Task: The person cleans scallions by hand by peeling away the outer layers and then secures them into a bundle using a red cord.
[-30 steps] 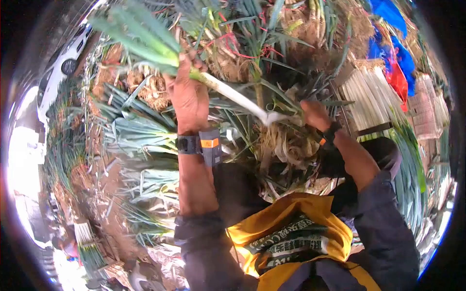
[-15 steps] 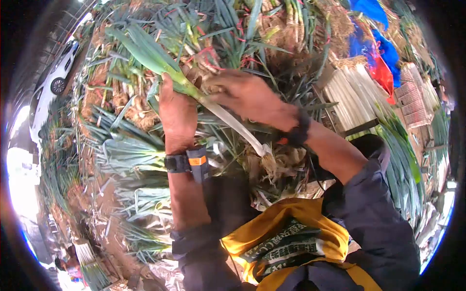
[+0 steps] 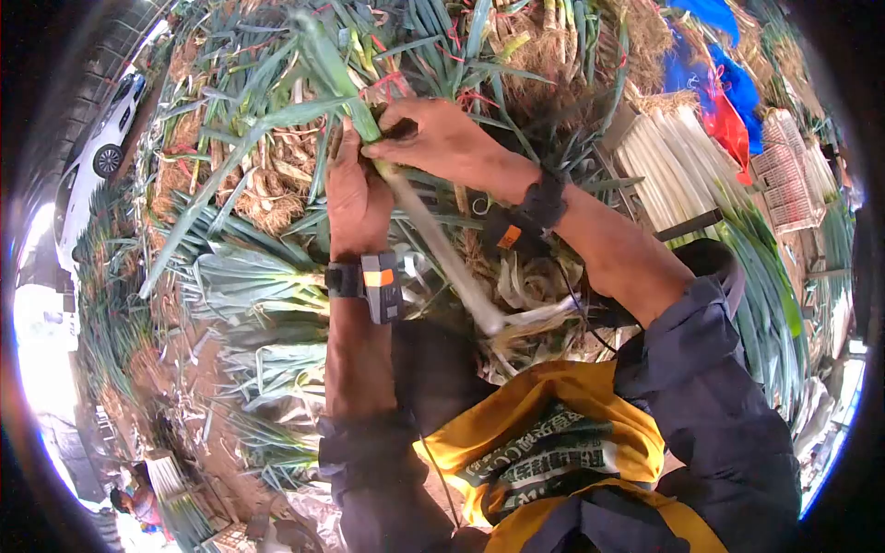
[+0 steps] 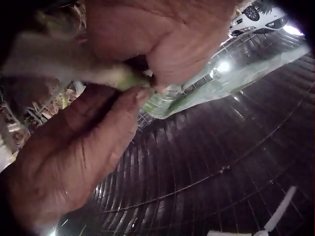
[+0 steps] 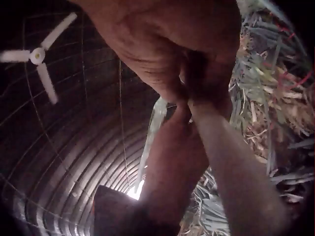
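Observation:
A long green onion slants across the head view, its white stem running down toward the lap and blurred. My left hand grips it where white turns to green. Close against that hand, my right hand pinches the green neck with thumb and fingers. One long leaf bends away down to the left, while the other leaves point up. In the left wrist view, fingertips of both hands meet at the green neck, beside a broad leaf. The right wrist view shows the pale stem leaving the hands.
Tied green onions with roots lie beyond the hands, and leafy bundles at left. A stack of trimmed white stems stands at right, near a blue and red plastic bag. A cord hangs below the right wrist.
My right hand has come from near the root end up to the neck beside my left hand. One leaf now hangs down to the left. The left hand keeps its grip.

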{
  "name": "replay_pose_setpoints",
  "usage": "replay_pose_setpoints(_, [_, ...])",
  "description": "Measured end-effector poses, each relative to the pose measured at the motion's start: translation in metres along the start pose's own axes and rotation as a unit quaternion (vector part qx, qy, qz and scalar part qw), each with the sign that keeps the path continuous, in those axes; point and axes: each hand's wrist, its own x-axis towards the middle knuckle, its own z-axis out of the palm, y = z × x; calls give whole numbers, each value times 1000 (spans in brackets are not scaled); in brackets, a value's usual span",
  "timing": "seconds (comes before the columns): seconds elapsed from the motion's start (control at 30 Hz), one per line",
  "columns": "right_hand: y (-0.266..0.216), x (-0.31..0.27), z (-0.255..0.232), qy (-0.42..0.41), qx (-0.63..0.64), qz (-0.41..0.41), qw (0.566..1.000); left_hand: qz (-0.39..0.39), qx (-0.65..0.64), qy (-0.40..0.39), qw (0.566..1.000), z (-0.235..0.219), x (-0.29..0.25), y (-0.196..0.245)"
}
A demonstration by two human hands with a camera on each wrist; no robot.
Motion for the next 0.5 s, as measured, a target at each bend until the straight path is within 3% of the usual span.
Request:
replay_pose_setpoints(0.13, [-3, -2, 0, -34, 31, 73, 996, 51, 22, -24, 998, 8, -5, 2])
replay_pose_setpoints(0.2, [-7, -9, -4, -55, 52, 38, 996, 81, 118, -34, 989, -6, -2, -5])
replay_pose_setpoints(0.27, [-5, -11, 0, -47, 53, 0, 998, 65, 121, -14, 990, -16, 6, -4])
replay_pose_setpoints(0.33, [-6, -15, 5, -1, 33, -32, 999, -9, 34, 32, 999, -14, 13, 0])
replay_pose_setpoints(0.4, [-8, -18, -8, -3, 234, 95, 968, 6, 53, -1, 999, 0, 9, 4])
replay_pose_setpoints(0.43, [-13, -17, -14, -5, 334, 156, 929, 14, 66, -14, 998, 7, 6, 7])
replay_pose_setpoints(0.47, [-17, -14, -21, -54, 246, 184, 950, 42, 69, -19, 997, 6, 9, 6])
replay_pose_setpoints(0.5, [-25, -21, -24, -68, 261, 208, 940, 52, 81, -34, 995, -3, 12, 9])
